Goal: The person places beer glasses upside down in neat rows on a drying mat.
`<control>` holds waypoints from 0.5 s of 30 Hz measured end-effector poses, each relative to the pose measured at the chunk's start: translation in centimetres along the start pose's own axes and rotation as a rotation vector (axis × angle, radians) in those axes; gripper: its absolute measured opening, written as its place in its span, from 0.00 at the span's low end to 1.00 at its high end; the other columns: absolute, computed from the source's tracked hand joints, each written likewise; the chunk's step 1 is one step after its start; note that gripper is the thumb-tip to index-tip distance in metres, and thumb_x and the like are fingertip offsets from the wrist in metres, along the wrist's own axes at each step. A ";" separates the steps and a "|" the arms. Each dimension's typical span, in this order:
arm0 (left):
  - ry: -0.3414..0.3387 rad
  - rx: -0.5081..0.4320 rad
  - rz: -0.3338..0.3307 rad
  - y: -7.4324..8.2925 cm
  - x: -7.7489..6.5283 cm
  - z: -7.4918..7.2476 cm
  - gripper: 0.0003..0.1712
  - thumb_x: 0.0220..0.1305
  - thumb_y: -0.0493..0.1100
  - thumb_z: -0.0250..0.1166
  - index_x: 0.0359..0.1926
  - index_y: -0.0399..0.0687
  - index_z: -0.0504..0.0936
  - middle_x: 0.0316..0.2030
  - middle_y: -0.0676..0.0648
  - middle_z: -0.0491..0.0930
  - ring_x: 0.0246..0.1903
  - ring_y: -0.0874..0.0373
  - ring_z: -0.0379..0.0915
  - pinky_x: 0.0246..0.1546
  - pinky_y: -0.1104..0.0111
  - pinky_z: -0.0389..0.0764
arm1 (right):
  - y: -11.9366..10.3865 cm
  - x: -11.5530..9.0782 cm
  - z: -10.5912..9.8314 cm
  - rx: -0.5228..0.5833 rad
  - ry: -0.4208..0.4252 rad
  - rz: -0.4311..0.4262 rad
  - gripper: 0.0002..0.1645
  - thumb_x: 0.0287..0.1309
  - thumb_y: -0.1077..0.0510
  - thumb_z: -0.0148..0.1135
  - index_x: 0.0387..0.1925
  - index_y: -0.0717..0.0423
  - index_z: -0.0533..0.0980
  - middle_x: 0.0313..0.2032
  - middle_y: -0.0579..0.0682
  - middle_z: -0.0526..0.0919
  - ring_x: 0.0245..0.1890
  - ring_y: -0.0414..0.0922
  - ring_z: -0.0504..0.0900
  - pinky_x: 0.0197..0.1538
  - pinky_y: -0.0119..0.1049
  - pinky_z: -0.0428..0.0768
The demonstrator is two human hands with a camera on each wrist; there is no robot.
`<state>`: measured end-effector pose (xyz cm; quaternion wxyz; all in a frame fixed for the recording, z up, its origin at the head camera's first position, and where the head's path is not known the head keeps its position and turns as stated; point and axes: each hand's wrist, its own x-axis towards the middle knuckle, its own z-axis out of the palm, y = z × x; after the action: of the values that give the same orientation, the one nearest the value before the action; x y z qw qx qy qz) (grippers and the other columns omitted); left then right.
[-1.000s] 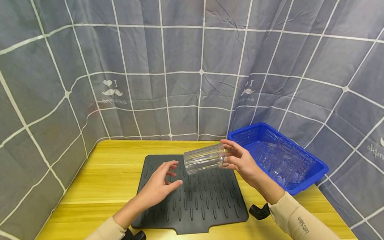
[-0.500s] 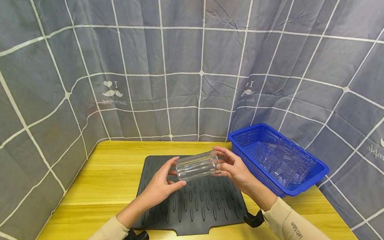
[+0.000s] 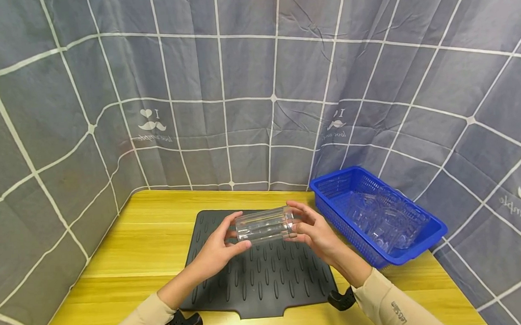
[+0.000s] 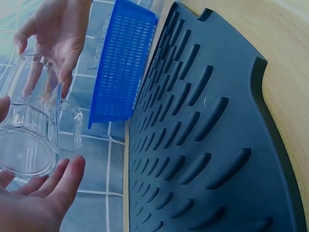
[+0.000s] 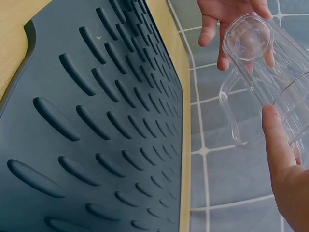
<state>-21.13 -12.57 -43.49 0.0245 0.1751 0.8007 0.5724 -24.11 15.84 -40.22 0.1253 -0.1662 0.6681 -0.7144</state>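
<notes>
A clear ribbed mug [image 3: 264, 225] with a side handle lies tilted on its side in the air over a black mat [image 3: 267, 285]. My left hand [image 3: 217, 249] holds its left end, the thumb in front and the fingers behind. At the right end, my right hand [image 3: 317, 232] grips the mug between thumb and fingers. The left wrist view shows the mug's handle [image 4: 76, 126] hanging free, with no finger through it. In the right wrist view the faceted bottom [image 5: 248, 41] faces the left palm.
To the right stands a blue perforated basket [image 3: 334, 212] with several clear glass mugs [image 3: 383, 220] heaped inside. The mat has raised oval ridges and lies on a yellow wooden table [image 3: 136, 247]. A grey checked curtain [image 3: 249, 119] surrounds the table's back and sides.
The right hand has brought the mug left and slightly down. My left hand, apart from it a second ago, now has its thumb and fingers around the left end.
</notes>
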 end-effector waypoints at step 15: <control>0.047 -0.065 0.018 -0.2 -0.2 0.0 0.40 0.65 0.47 0.70 0.74 0.63 0.62 0.70 0.40 0.61 0.61 0.42 0.69 0.53 0.57 0.79 | 0.8 -0.1 -0.5 0.109 -0.094 0.010 0.41 0.65 0.65 0.57 0.76 0.59 0.54 0.70 0.62 0.60 0.58 0.49 0.78 0.55 0.50 0.82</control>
<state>-20.96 -12.65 -43.69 0.0061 0.1680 0.7804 0.6023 -24.23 16.25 -41.08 0.1689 -0.1891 0.6223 -0.7406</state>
